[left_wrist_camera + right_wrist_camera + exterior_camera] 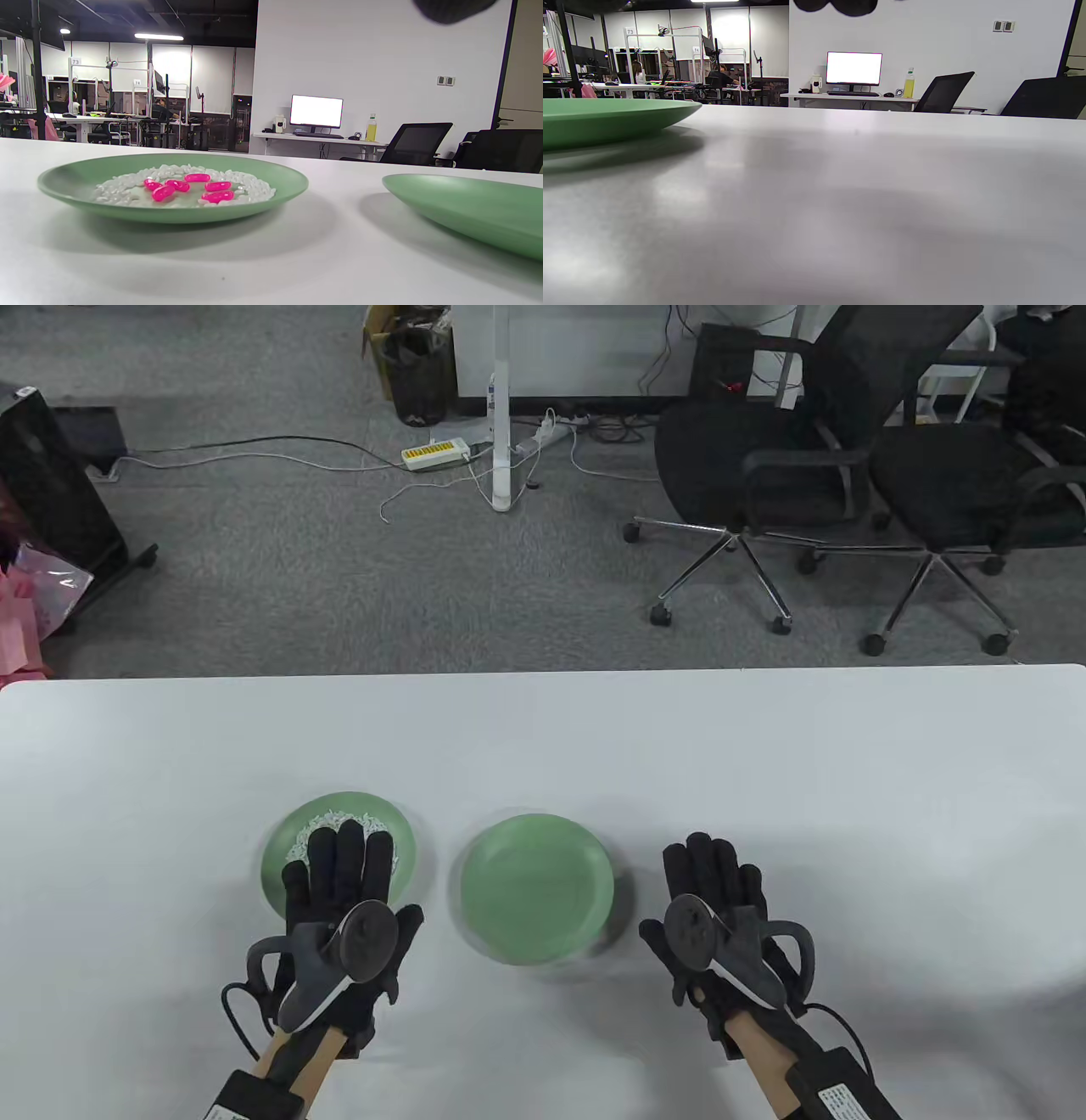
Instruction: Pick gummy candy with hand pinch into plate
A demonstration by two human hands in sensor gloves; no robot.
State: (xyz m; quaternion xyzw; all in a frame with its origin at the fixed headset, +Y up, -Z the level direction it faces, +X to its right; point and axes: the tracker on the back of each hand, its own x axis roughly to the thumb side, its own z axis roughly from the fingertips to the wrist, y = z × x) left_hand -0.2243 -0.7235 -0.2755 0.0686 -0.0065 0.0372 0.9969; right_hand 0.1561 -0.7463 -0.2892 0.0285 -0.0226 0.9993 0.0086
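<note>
A green plate (pixel 288 836) on the left holds white grains and several pink gummy candies (pixel 186 189); the left wrist view shows the candies and the plate's rim (pixel 271 203). My left hand (pixel 344 865) lies flat with fingers spread over this plate's near side, holding nothing. A second green plate (pixel 537 888) stands empty in the middle; it also shows in the left wrist view (pixel 466 209) and the right wrist view (pixel 606 118). My right hand (pixel 713 878) rests flat on the table to the right of it, fingers spread and empty.
The white table (pixel 764 763) runs wide beyond both plates to its far edge. Office chairs (pixel 764 466) and cables on the carpet lie past that edge.
</note>
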